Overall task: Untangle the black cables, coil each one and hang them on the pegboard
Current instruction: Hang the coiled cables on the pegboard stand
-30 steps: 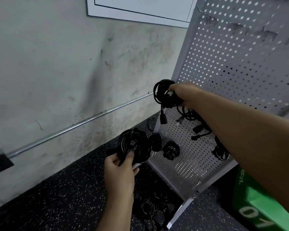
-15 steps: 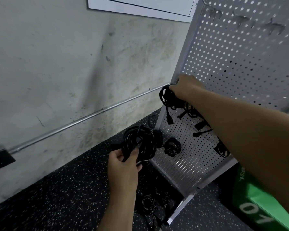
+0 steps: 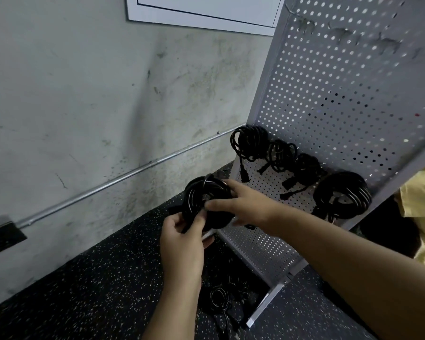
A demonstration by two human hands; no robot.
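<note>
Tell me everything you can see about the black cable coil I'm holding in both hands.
The cable coil is a glossy black, rubbery-looking cord wound into several round loops, with light glinting on the strands. It is held in the air before the lower left edge of the pegboard, above the speckled floor. The left hand grips its lower part; the right hand pinches its right side, thumb across the front. No plug shows.

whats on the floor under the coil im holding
Under the coil, more loose black cables lie on the speckled floor, by the pegboard's foot. The left hand and forearm cover part of the pile, so how many there are cannot be told.
</note>
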